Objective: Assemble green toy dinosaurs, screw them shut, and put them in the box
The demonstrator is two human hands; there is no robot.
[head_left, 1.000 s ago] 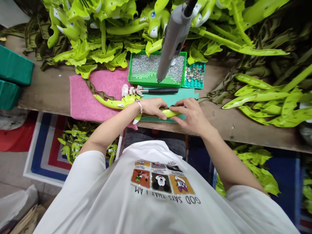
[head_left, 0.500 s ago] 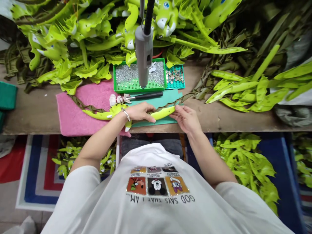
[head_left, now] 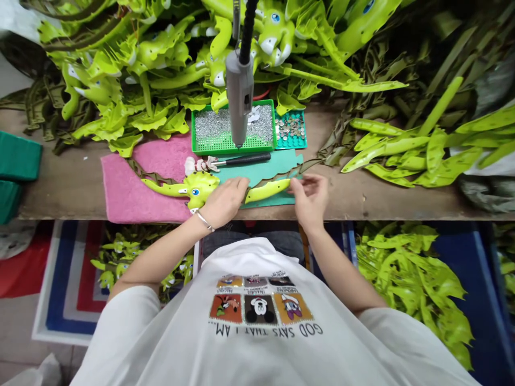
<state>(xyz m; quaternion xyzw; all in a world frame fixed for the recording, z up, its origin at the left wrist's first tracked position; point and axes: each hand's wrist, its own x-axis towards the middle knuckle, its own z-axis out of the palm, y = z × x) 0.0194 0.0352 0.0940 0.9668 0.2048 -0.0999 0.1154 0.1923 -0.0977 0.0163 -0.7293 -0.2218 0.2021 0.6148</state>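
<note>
Lime dino toy [head_left: 206,184] laid sideways, pink towel [head_left: 132,201] to teal mat [head_left: 281,162]
Long axis runs L-R, roughly parallel w/ the bench [head_left: 374,201] edge. Left hand [head_left: 226,202] is over its middle, palm down, grip hidden so can't tell if it's holding. Tail end [head_left: 266,191] points at the right hand [head_left: 309,199], def nearer the tip: thumb's just beside it, pinch or not, can't tell tbh.

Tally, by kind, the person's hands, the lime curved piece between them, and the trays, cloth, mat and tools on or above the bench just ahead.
Hands: 2 (left hand, right hand)
Lime curved piece: 1
Trays: 2 (bright green tray, teal tray)
Pink cloth: 1
Green mat: 1
Tools: 2 (black-handled tool, hanging grey tool)
Total: 9
</note>
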